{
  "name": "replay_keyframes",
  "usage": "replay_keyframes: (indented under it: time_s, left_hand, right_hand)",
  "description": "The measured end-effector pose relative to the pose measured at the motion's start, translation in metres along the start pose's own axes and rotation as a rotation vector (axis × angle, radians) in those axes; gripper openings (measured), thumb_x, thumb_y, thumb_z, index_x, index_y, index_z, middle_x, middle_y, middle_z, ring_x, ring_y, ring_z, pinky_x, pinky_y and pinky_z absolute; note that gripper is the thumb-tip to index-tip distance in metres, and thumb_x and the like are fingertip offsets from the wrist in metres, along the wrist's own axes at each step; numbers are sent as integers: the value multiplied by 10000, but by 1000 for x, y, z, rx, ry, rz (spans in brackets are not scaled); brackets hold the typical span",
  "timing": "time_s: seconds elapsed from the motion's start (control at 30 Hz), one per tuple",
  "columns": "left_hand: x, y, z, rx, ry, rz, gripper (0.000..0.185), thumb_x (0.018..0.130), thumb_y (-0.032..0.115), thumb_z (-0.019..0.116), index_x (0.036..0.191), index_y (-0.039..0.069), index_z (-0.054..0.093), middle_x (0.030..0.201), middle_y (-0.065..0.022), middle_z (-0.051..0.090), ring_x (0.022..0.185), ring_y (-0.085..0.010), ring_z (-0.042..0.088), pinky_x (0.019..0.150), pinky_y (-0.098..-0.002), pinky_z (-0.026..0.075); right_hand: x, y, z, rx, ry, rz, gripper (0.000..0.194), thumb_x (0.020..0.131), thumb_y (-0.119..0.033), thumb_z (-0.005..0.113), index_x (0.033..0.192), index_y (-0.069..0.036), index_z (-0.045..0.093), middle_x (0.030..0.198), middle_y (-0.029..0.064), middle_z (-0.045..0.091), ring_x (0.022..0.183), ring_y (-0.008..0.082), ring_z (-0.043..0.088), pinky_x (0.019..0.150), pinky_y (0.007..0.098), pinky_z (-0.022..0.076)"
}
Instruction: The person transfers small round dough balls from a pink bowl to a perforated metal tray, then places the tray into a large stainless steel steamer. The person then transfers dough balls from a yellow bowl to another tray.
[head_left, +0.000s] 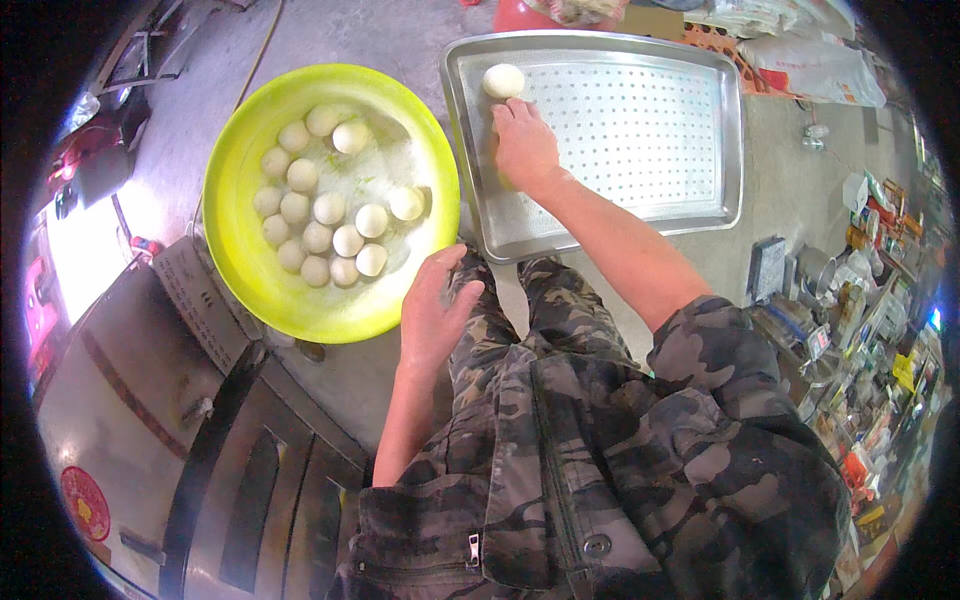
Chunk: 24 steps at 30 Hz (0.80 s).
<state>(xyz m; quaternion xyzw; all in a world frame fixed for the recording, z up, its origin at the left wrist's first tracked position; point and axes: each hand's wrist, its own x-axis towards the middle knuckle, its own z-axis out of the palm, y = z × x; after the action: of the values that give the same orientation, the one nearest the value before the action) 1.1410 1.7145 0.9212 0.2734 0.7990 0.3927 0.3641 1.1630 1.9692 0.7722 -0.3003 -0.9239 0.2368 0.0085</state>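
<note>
A large yellow-green basin (442, 180) dusted with white powder holds several round white dough balls (329, 208). To its right lies a rectangular metal tray (733, 150) with rows of small holes. One dough ball (503, 81) sits in the tray's upper left corner. My right hand (525, 142) reaches over the left part of the tray, its fingertips just below that ball; whether something is under the palm cannot be seen clearly. My left hand (439, 304) hovers at the basin's lower right rim, thumb and fingers apart, holding nothing.
A grey cabinet-like appliance (135, 360) stands at the lower left. Beyond the tray are a red round object (517, 15), a perforated orange brick (712, 39) and plastic bags (810, 67). Pots, bottles and other clutter crowd the right side. A thin hose runs behind the basin.
</note>
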Motion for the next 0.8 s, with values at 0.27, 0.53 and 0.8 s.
replay_keyframes:
  time_s: [0.27,0.53,0.8]
  left_hand:
    - [-3,0,-6,-30,13,-16,476,882,79,772,1333,2,643,1270,-178,687,1154,-317,675,1031,-396,519]
    - [-10,-6,-10,-35,63,-26,450,881,55,768,1314,7,658,1223,-166,699,1125,-301,679,1018,-384,521]
    - [-10,-6,-10,-56,74,-29,448,880,37,762,1316,9,659,1203,-152,701,1104,-280,680,1014,-373,517]
  right_hand:
    - [-4,0,11,-21,95,4,468,884,-77,684,1341,-35,597,1376,179,573,1315,412,538,1054,496,522]
    - [-30,2,-12,137,236,-7,480,871,-100,700,1343,-124,618,1396,185,588,1297,400,557,1026,492,538]
    - [-84,11,-14,122,61,-79,492,838,-95,743,1320,-113,643,1366,151,595,1261,391,583,1026,468,537]
